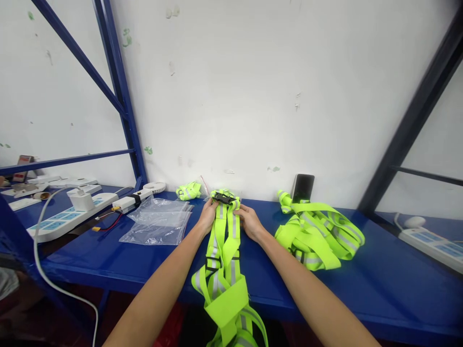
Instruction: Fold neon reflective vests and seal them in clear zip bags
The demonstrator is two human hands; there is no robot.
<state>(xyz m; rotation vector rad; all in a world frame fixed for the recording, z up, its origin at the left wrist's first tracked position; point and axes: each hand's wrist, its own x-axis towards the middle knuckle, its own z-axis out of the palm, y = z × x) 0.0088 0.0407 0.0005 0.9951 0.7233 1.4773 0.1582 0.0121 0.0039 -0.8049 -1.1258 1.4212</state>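
A neon yellow reflective strap vest [233, 253] with silver stripes runs lengthwise down the blue table and hangs over its front edge. Its black buckle [223, 198] lies at the far end, between my hands. My left hand [208, 215] grips the left edge of the straps beside the buckle, fingers partly hidden. On the opposite edge, my right hand [249, 221] pinches the strap between thumb and fingers. Black sliders sit partway down the straps. To the right lies a loose heap of similar yellow reflective straps [318, 233].
Clear plastic bags [159, 224] lie left of my hands. A bagged yellow bundle [189, 191] and a small white fan [155, 187] sit near the wall. A black phone [303, 188] leans there too. Power strips [72, 217] and a blue frame post [121, 91] stand left.
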